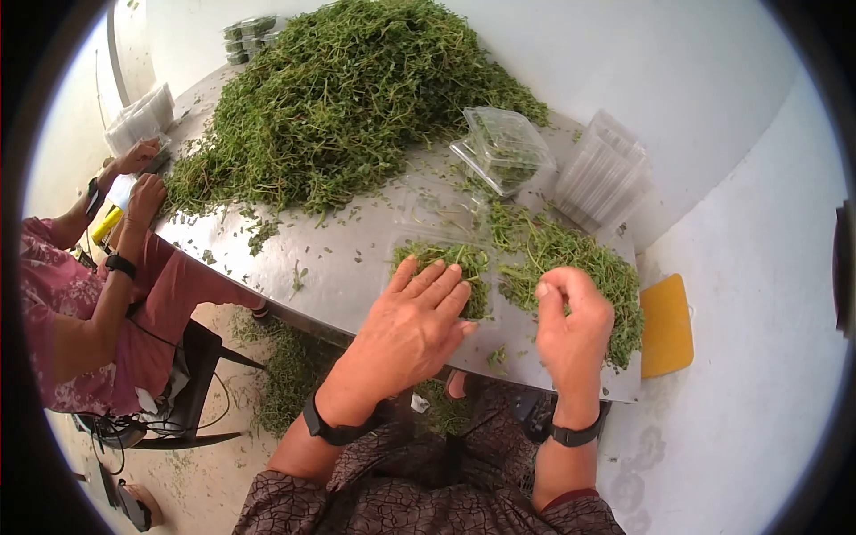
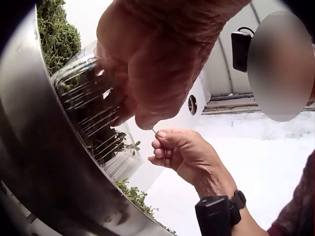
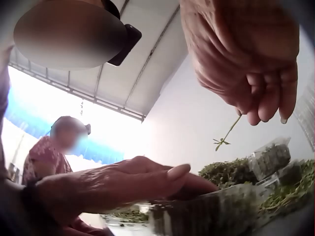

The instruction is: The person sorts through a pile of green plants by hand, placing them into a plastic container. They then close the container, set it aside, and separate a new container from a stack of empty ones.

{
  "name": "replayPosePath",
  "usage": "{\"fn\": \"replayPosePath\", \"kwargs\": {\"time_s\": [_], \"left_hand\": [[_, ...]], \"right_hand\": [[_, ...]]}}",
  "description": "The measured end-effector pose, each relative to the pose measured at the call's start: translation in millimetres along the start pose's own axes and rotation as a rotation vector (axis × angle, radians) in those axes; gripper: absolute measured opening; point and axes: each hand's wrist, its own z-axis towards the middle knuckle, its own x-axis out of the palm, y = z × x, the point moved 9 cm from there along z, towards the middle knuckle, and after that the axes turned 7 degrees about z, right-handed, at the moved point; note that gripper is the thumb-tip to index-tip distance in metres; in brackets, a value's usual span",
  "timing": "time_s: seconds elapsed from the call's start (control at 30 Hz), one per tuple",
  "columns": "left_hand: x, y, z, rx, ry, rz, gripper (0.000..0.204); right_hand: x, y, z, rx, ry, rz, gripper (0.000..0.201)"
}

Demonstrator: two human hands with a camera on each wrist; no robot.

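Left hand (image 1: 410, 325) lies flat, fingers straight, pressing leafy herbs into clear ribbed plastic clamshell (image 1: 443, 259) near steel table's (image 1: 339, 267) front edge. Right hand (image 1: 571, 321) pinches thin sprig (image 3: 224, 136) just beside it.

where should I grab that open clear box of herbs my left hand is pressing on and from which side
Probably by the bare near rim of the clear box, coming from the table edge: the left hand covers its top, the hinged lid lies open on the far side, and loose herbs crowd its right.
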Motion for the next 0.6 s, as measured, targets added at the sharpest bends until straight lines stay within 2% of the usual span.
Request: {"fn": "replayPosePath", "kwargs": {"time_s": [0.03, 0.07, 0.1, 0.13, 0.2, 0.23, 0.3, 0.33, 0.43, 0.5, 0.57, 0.6], "left_hand": [[-2, -1, -2, 0.002, 0.001, -0.001, 0.039], [-14, -1, -6, -0.004, -0.090, -0.015, 0.040], [-25, -1, -11, -0.010, -0.178, -0.028, 0.040], [-30, -3, -14, -0.004, -0.174, -0.030, 0.040], [-51, -16, -23, 0.081, -0.323, -0.010, 0.038], [-49, -21, -27, 0.085, -0.320, -0.014, 0.038], [-39, -34, -34, 0.117, -0.228, -0.067, 0.041], [-35, -38, -37, 0.118, -0.253, -0.069, 0.041], [-20, -38, -50, 0.064, -0.173, -0.105, 0.039], [-23, -40, -53, 0.058, -0.225, -0.108, 0.036], [-20, -39, -54, 0.042, -0.177, -0.180, 0.031], [-19, -40, -55, 0.037, -0.178, -0.172, 0.031]], "right_hand": [[2, -2, -6, 0.042, 0.027, 0.078, 0.006], [3, -1, -12, 0.075, 0.059, 0.120, 0.006], [2, 0, -18, 0.080, 0.056, 0.119, 0.006], [4, 3, -24, 0.078, 0.082, 0.142, 0.006], [8, 12, -38, 0.030, 0.150, 0.185, 0.007], [5, 16, -41, 0.035, 0.147, 0.182, 0.007], [9, 34, -47, -0.033, 0.253, 0.260, 0.010], [9, 36, -50, -0.043, 0.264, 0.257, 0.012], [12, 38, -62, -0.046, 0.322, 0.259, 0.012], [14, 37, -68, -0.058, 0.342, 0.244, 0.013], [16, 37, -72, -0.071, 0.360, 0.230, 0.015], [18, 42, -74, -0.133, 0.372, 0.185, 0.016]]}}
